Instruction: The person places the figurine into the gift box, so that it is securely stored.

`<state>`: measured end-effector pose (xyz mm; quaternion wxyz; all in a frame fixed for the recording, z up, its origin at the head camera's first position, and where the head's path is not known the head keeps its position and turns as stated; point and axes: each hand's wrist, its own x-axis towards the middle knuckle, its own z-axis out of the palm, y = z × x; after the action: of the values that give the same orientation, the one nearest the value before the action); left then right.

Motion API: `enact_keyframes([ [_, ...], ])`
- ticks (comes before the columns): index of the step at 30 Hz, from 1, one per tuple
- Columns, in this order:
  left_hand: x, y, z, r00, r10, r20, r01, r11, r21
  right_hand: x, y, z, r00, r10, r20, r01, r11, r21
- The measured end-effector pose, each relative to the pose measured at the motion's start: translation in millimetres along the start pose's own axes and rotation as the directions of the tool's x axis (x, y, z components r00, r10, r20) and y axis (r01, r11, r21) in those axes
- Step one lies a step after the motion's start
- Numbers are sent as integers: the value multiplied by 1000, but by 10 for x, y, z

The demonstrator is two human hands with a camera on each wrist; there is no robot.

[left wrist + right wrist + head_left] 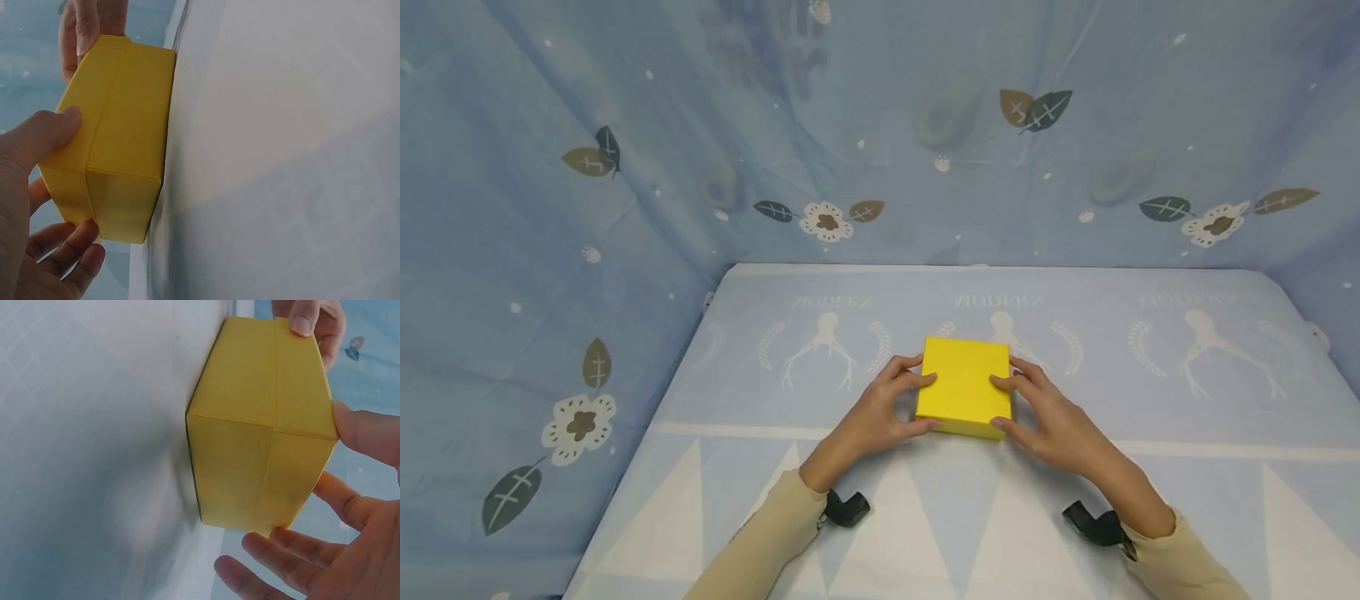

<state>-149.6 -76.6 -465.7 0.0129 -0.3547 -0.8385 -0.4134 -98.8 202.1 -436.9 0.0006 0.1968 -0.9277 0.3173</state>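
A yellow lidded box [966, 379] sits on the tablecloth in front of me. Its lid [97, 78] covers the upper part, and a seam runs round the sides in both wrist views. My left hand [880, 412] grips the lid's left side, thumb on the front face, one fingertip on the top and others along the side. From the right, my right hand [1060, 425] holds the lid with its thumb at the front corner [334, 434] and a finger on top. Some of its other fingers stand slightly off the side. The box's contents are hidden.
The table [820, 517] wears a pale blue and white cloth with triangles and deer prints. Blue floral fabric [880, 125] hangs behind and at both sides. Black curved pieces [847, 508] are strapped at both wrists, by beige sleeves [767, 533].
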Motion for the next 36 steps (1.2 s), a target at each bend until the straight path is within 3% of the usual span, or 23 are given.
enact_keyframes([
  [10, -29, -11, -27, 1000, -11, -14, 11, 1000, 7, 30, -9, 0, 1000, -5, 24, 5, 1000, -3],
  [16, -10, -9, -37, 999, 24, -22, -24, 999, 26, 37, -3, -21, 1000, -21, 18, 21, 1000, 1],
  [25, 28, -9, -31, 997, 72, 18, -74, 986, 147, 55, 75, -56, 999, -21, 45, 19, 999, 32],
  [30, -18, -7, -91, 997, 51, 54, -62, 974, 220, 29, 113, -63, 998, -45, 45, 45, 999, 6],
  [36, -89, -56, -300, 998, -18, 52, 2, 956, 293, -62, 206, -197, 1000, -14, 10, 14, 998, -66],
])
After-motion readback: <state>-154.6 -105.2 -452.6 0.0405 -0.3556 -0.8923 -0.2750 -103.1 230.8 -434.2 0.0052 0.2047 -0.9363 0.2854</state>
